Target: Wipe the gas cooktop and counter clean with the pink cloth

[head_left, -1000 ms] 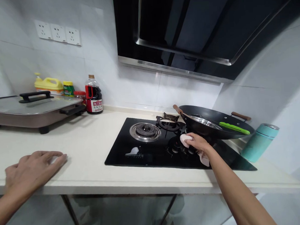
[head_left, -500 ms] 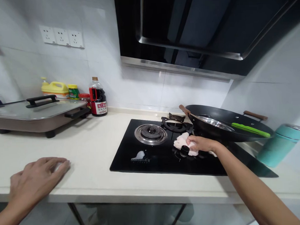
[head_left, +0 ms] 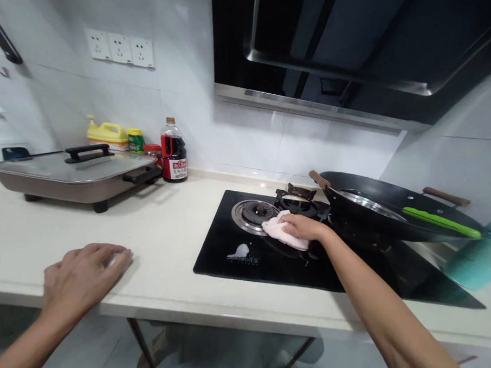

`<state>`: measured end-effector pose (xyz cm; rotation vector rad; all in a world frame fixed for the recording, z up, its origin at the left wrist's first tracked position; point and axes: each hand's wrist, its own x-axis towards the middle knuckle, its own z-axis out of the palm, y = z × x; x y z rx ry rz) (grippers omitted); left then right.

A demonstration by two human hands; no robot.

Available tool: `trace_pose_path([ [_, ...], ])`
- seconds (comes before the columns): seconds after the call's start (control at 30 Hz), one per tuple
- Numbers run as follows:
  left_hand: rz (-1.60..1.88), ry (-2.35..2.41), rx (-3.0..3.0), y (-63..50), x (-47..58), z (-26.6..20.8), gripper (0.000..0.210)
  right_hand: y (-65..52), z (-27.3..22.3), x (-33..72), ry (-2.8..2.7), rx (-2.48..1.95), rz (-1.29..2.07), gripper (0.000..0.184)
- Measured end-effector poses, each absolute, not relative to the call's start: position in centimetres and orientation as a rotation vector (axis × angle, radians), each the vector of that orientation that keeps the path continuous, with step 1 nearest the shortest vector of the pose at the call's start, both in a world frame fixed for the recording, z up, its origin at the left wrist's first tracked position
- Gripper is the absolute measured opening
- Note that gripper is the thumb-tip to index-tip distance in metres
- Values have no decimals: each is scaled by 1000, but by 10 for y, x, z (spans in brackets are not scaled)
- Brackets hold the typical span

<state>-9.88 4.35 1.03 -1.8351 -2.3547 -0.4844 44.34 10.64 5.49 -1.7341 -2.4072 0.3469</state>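
My right hand (head_left: 300, 226) is closed on a pale pink cloth (head_left: 284, 232), pressing it on the black glass gas hob (head_left: 269, 270) beside the left burner (head_left: 255, 213). A small whitish puddle (head_left: 241, 251) lies on the glass in front of that burner. My left hand (head_left: 84, 275) rests on the white countertop (head_left: 162, 247) near its front edge. Its thumb is apart from the fingers, and nothing is seen in it.
A black wok (head_left: 377, 216) with a green-handled utensil (head_left: 438, 221) sits on the right of the hob, a turquoise bottle (head_left: 480, 255) beside it. To the left stand a lidded electric pan (head_left: 74, 186) and a soy sauce bottle (head_left: 174, 154). A range hood (head_left: 325, 50) hangs above.
My right hand has slid the cloth leftward and back across the hob, off the knob toward the left burner. The view has shifted; my left hand stays on the countertop.
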Motion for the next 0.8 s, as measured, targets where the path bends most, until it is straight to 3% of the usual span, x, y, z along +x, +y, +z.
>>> trace_pose_path([
  [0.33, -548, -2365, -1856, 33, -89, 15, 50, 49, 36, 393, -2405, -1563, 161, 29],
  [0.5, -643, -2359, -1866, 30, -88, 14, 45, 36, 28, 388, -2006, -1494, 524, 29],
  [0.67, -684, -2337, -1885, 27, -87, 14, 45, 38, 37, 362, -1656, -1444, 802, 39],
  [0.8, -675, -2346, -1885, 26, -86, 15, 45, 31, 30, 304, -2003, -1535, 554, 51],
])
